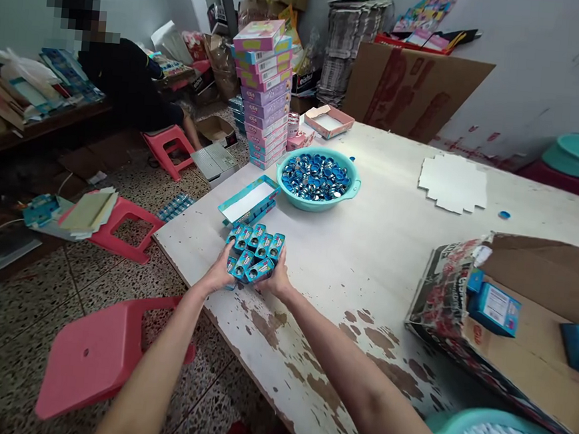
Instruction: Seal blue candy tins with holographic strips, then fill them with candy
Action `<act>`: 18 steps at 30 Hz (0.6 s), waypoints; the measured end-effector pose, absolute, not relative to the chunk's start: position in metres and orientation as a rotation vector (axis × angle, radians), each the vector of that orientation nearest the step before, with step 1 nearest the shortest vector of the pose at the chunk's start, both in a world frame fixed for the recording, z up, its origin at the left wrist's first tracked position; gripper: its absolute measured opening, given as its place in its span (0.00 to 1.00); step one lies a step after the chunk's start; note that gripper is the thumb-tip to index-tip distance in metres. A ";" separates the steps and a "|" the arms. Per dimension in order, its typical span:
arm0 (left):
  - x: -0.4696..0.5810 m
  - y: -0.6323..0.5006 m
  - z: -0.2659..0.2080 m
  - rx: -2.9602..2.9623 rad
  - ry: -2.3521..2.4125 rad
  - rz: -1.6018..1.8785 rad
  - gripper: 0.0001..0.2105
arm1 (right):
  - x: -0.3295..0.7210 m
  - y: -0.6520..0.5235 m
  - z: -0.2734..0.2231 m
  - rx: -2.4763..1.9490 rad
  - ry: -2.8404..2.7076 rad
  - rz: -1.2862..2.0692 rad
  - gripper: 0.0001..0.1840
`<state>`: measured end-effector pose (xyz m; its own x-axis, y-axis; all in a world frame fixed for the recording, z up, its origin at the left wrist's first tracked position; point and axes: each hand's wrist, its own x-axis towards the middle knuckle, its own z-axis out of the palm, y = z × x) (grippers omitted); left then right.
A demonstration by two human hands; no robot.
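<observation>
Between my two hands is a cluster of small blue boxes (254, 246), each with a round window on its face. My left hand (222, 268) presses the cluster's left side, and my right hand (278, 276) grips its right side. The boxes sit in uneven rows, some of them tilted, at the table's near left edge. Just beyond them lies an open blue display tray (248, 202) with a white inside. Behind it stands a turquoise basin (315, 204) full of blue and silver round caps.
A tall stack of pink and purple boxes (266, 101) rises at the table's far left. To the right are a flat white card (452, 183) and an open carton (438, 302) holding blue boxes. Red stools (91, 355) stand left of the table. A person in black (122, 83) sits farther back.
</observation>
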<state>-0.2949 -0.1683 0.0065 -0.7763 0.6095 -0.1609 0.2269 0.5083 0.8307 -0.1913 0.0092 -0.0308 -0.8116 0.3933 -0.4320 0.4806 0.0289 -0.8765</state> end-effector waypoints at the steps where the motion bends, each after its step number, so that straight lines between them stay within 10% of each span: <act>1: -0.300 -0.169 0.007 0.674 2.316 1.188 0.51 | -0.196 0.008 -0.031 0.953 2.190 -1.916 0.83; 18: -0.364 -0.161 0.008 0.430 2.455 1.225 0.50 | -0.291 0.022 -0.026 0.880 2.027 -2.018 0.82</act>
